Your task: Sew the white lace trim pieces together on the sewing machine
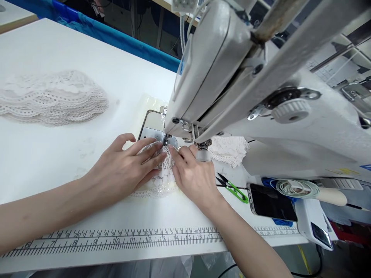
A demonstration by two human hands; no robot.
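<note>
The white lace piece (158, 175) lay flat on the white table (58, 154) right under the needle area of the sewing machine (232, 77), and much of it was hidden beneath the two hands, so its full outline was hard to make out. What showed ran from the presser foot back toward the person, its scalloped near edge peeking out below the palms. The left hand (124, 170) lay spread, fingers flat, pressing down on the lace from the left side. The right hand (194, 175) pressed on its right edge with fingertips pinched close to the needle; whether it gripped the fabric or only pushed on it I could not tell. The needle itself was lost behind the machine head. Another bit of lace (228, 148) stuck out behind the machine arm, partly covered. Green thread snips (234, 188) lay just right of the right hand, a phone (271, 202) beyond them. A stack of lace (52, 98) sat well apart on the left, cut off at the frame edge. A printed ruler (116, 237) ran along the table's near edge
</note>
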